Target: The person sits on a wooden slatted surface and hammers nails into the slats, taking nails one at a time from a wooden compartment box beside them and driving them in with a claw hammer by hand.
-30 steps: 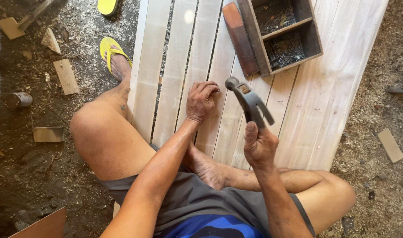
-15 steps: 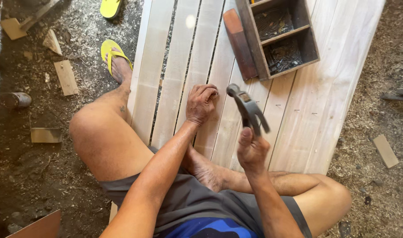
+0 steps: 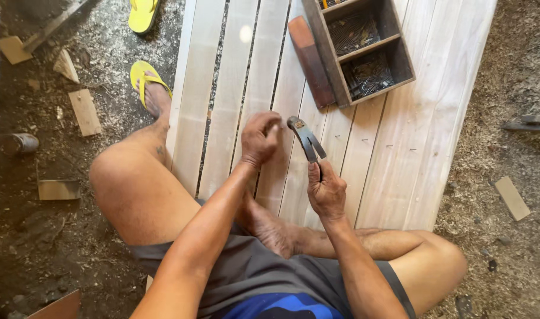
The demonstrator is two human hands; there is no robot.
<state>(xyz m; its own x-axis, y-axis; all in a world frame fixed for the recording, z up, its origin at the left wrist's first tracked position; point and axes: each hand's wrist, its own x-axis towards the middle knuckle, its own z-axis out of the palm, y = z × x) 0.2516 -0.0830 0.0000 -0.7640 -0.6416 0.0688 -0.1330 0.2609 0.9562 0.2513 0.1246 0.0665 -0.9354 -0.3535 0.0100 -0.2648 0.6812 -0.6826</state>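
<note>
Hammer [image 3: 306, 139] swung closer to left hand [image 3: 260, 139]; nail box [image 3: 364, 50] beyond.

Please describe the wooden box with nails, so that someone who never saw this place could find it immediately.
Start from the pale plank panel that lies on the sawdust floor under the seated person. Near its far end, beyond the claw hammer in the right hand, stands a dark wooden box. Unlike the flat reddish block beside it, it is open-topped, with compartments holding nails.
</note>
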